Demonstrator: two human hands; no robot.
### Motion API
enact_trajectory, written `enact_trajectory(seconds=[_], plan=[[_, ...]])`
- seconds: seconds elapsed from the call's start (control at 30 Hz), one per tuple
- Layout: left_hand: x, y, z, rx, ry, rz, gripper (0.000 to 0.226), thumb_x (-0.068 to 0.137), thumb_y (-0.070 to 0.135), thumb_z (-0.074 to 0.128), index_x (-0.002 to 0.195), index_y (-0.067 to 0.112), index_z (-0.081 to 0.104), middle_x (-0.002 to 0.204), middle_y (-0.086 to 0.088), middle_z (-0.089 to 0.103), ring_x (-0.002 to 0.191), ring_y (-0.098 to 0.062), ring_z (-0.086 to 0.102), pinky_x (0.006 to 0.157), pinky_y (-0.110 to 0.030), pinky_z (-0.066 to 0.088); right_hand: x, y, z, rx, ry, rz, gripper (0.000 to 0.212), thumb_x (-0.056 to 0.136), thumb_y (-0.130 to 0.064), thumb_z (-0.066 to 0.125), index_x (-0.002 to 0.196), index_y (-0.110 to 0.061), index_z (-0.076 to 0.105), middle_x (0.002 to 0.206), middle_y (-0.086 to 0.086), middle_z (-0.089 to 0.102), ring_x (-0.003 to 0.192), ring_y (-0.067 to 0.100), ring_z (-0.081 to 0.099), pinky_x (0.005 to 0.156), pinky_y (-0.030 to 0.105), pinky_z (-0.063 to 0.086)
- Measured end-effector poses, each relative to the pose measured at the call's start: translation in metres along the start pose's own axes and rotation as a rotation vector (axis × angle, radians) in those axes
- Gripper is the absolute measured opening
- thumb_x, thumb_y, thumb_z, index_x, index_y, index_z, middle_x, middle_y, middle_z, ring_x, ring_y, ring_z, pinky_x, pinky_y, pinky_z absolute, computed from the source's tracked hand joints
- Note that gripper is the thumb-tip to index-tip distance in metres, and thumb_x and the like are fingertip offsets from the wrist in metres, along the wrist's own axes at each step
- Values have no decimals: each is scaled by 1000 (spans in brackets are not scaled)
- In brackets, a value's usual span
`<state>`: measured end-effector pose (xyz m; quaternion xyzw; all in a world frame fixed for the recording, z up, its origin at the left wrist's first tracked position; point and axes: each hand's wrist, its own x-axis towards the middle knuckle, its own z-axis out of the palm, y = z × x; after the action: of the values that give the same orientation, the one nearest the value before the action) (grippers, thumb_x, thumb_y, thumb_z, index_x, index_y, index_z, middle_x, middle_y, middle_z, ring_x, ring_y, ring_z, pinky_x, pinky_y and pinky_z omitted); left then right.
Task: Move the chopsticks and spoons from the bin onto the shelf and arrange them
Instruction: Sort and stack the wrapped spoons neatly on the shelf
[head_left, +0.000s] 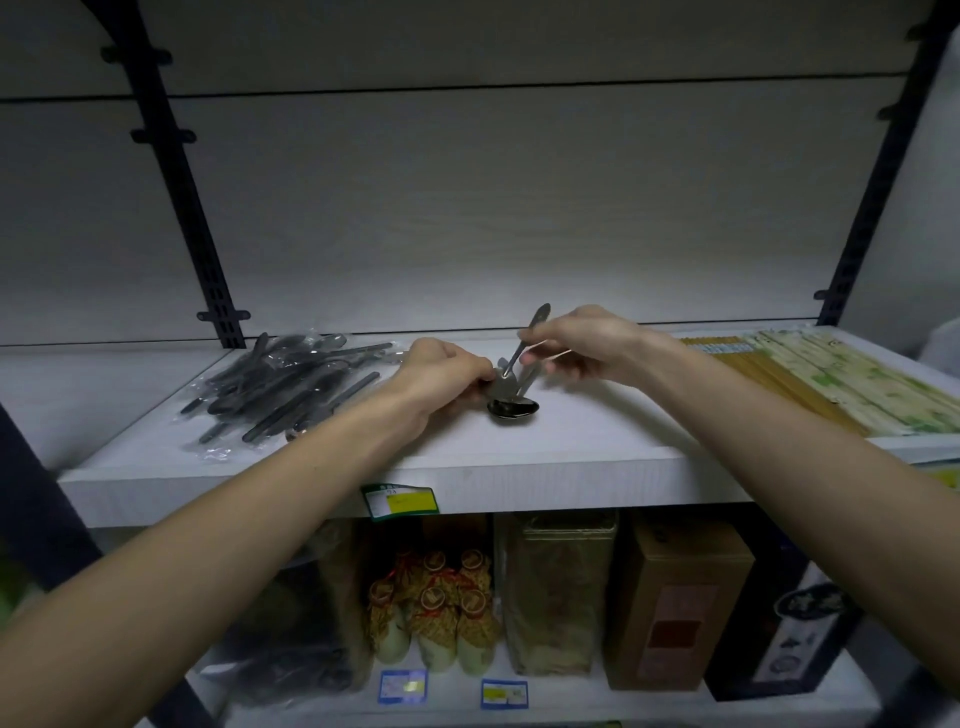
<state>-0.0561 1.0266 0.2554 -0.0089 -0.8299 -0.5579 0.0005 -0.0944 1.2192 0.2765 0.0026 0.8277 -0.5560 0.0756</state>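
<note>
Both hands — left (441, 371), right (582, 343) — grip spoons (511, 384) over shelf (571, 452).

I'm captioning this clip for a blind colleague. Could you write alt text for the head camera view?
Two bare hands work over a white shelf: the left hand and right hand hold metal spoons, one bowl resting on the shelf. A pile of plastic-wrapped spoons lies to the left, packs of chopsticks to the right, and packaged goods below.

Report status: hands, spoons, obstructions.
Left hand and right hand each grip bare steel spoons mid-shelf. Wrapped dark spoons piled left, packaged wooden chopsticks right. White shelf between unobstructed.
</note>
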Motion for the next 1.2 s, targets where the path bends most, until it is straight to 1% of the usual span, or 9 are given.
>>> enact_trajectory(seconds=[0.1,0.27,0.43,0.6,0.7,0.87,1.0,1.1,1.2], plan=[[-2,2,4,85,-19,43,22,86,18,72,93,-3,76,72,-8,69,55,-10,56,43,-15,36,0,-1,10,-59,37,2,16,90,-21,71,99,-8,70,81,2,76,51,11,54,48,24,35],[-2,-4,3,246,37,132,27,72,43,73,75,17,78,80,1,77,87,-20,71,82,-36,59,-2,-5,22,-119,60,59,11,89,-16,73,86,-7,69,78,8,73,48,14,54,47,25,34],[-13,-5,2,426,26,194,58,66,75,71,80,19,77,78,0,74,84,-19,68,65,-32,45,-6,-3,25,-236,96,39,17,80,-14,76,71,-10,63,54,6,63,34,13,47,38,19,31],[-27,-1,12,670,92,271,69,52,92,64,86,31,68,83,15,70,86,-11,63,74,-35,53,-6,-3,25,-336,130,32,17,71,-15,83,70,-4,70,49,5,62,35,15,47,38,20,33],[-28,-2,13,710,81,342,54,63,80,69,84,30,68,86,14,70,87,-14,62,71,-32,50,-5,-2,26,-390,118,27,21,72,-19,84,76,-2,73,51,4,62,38,15,51,39,21,34],[-20,-7,5,570,-2,327,19,74,47,78,76,28,74,81,15,72,83,-8,66,75,-32,54,-3,8,24,-413,90,-88,21,81,-22,79,92,-4,76,80,15,76,60,21,60,57,30,47],[-15,-11,-8,465,-77,308,7,77,30,77,81,24,78,84,10,72,79,-11,66,68,-28,50,-7,9,18,-681,122,-284,26,87,-32,69,111,-26,73,84,-4,67,85,19,62,71,26,46],[-12,-13,-19,428,-163,304,9,81,16,73,87,20,79,73,10,69,71,-8,61,64,-21,44,-13,4,16,-937,132,-441,38,86,-38,65,123,-35,68,116,-5,60,109,18,55,93,34,45],[-8,-17,-26,436,-219,308,15,75,22,69,86,27,78,86,6,74,91,-12,66,84,-28,51,-23,2,15,-930,-52,-416,44,81,-43,60,124,-36,68,146,-7,50,134,16,44,111,40,38]])
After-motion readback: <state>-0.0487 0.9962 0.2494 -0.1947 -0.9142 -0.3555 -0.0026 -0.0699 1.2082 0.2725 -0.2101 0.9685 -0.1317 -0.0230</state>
